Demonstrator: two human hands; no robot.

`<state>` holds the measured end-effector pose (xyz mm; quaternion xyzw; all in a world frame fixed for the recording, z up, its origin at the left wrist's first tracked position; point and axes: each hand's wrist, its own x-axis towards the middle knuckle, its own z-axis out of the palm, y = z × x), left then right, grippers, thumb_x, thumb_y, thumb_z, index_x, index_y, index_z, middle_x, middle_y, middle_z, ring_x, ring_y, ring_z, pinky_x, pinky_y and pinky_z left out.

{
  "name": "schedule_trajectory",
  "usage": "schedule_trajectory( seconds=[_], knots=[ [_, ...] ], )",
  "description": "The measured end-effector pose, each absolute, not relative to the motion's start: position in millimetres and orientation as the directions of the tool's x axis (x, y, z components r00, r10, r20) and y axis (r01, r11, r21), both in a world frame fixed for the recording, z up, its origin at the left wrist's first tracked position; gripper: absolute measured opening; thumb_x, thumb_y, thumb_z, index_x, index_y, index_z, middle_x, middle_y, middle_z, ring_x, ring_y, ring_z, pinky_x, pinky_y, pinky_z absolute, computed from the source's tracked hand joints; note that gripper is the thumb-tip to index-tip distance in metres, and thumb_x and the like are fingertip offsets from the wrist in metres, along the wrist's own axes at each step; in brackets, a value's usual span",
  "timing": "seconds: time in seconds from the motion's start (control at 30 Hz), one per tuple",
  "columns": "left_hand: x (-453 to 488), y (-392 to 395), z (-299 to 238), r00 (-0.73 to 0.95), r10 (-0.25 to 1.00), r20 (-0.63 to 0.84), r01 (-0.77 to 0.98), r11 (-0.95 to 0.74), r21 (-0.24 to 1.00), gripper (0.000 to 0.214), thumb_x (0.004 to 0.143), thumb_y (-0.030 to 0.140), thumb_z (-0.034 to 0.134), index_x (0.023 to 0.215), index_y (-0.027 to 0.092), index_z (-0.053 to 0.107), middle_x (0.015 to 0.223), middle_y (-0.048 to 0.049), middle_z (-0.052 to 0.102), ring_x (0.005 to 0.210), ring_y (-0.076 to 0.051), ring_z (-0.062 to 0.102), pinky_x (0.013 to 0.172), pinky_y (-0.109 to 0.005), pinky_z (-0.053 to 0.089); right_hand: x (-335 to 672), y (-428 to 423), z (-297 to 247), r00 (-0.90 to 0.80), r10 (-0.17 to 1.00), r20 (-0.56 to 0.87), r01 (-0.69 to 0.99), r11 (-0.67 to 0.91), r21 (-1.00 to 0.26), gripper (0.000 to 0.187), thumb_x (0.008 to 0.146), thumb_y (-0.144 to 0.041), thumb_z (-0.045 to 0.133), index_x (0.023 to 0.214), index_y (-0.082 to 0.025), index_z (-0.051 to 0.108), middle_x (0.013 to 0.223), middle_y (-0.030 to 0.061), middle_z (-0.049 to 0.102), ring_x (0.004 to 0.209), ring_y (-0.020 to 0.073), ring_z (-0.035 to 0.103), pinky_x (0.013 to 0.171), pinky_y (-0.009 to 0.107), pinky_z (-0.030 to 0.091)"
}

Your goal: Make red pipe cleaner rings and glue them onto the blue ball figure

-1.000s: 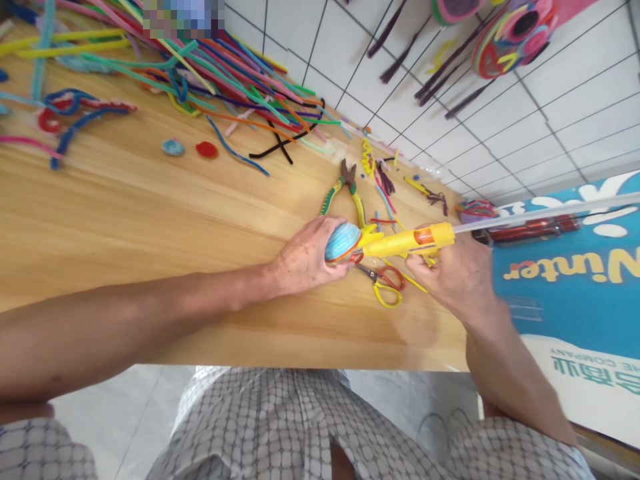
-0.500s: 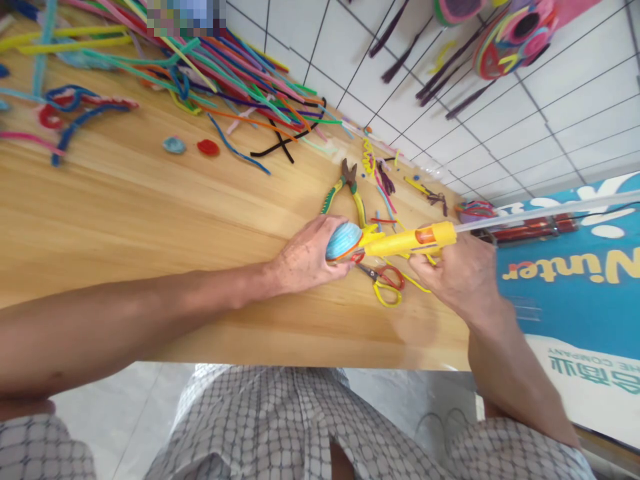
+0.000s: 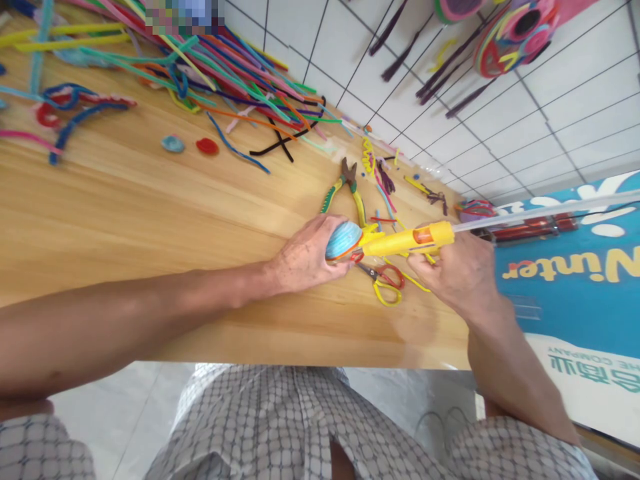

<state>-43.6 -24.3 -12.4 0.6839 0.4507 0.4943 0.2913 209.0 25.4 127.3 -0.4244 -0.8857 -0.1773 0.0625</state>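
Observation:
My left hand (image 3: 311, 257) is closed around a light-blue rounded craft piece (image 3: 343, 241) with an orange edge. A yellow frilly part shows on its right side, along with a bit of red underneath. In my right hand (image 3: 460, 270) is a yellow hot glue gun (image 3: 407, 241), a long glue stick trailing from its back end. The gun's nozzle points left and meets the craft piece, or comes very close; actual contact I cannot tell. Scissors (image 3: 387, 283) with red and yellow handles lie just below the gun. Pliers (image 3: 345, 187) with green and yellow grips rest beyond my left hand.
A pile of coloured pipe cleaners (image 3: 240, 80) covers the far left of the wooden table (image 3: 125, 220). Small blue and red pieces (image 3: 207, 147) lie nearer. A white grid panel (image 3: 350, 60) stands at the back, holding a decorated craft (image 3: 515, 40). A blue printed board (image 3: 575, 267) is on the right.
Almost nothing differs; both hands keep their hold, with the craft piece and glue gun in nearly the same place.

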Motion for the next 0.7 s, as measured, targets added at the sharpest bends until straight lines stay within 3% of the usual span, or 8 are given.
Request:
schedule_trajectory(
  seconds=[0.43, 0.53, 0.7],
  knots=[
    [-45, -24, -14, 0.121, 0.913, 0.389, 0.325, -0.407, 0.853, 0.063, 0.085, 0.032, 0.080, 0.141, 0.022, 0.055, 0.135, -0.0152, 0.072, 0.128, -0.033, 0.071, 0.114, -0.053, 0.059, 221, 19, 137, -0.573, 0.770, 0.281, 0.820, 0.534, 0.208, 0.016, 0.081, -0.035, 0.062, 0.087, -0.023, 0.070, 0.078, 0.0107, 0.075, 0.077, 0.0329, 0.072, 0.069, 0.043, 0.053],
    [-46, -24, -13, 0.120, 0.919, 0.376, 0.320, -0.394, 0.862, 0.064, 0.085, 0.032, 0.081, 0.142, 0.022, 0.054, 0.137, -0.0148, 0.071, 0.129, -0.032, 0.070, 0.116, -0.052, 0.059, 224, 12, 135, -0.484, 0.830, 0.278, 0.870, 0.490, 0.052, 0.021, 0.079, -0.036, 0.067, 0.094, -0.024, 0.073, 0.082, 0.0088, 0.077, 0.077, 0.0322, 0.073, 0.069, 0.043, 0.055],
    [-48, -26, -13, 0.078, 0.937, 0.340, 0.281, -0.348, 0.895, 0.065, 0.091, 0.045, 0.079, 0.146, 0.021, 0.053, 0.142, -0.0163, 0.068, 0.131, -0.032, 0.070, 0.116, -0.051, 0.059, 251, 18, 116, -0.250, 0.911, 0.328, 0.807, 0.384, -0.449, 0.024, 0.083, -0.047, 0.071, 0.096, -0.027, 0.072, 0.091, 0.0050, 0.079, 0.080, 0.0274, 0.073, 0.073, 0.041, 0.059]
  ],
)
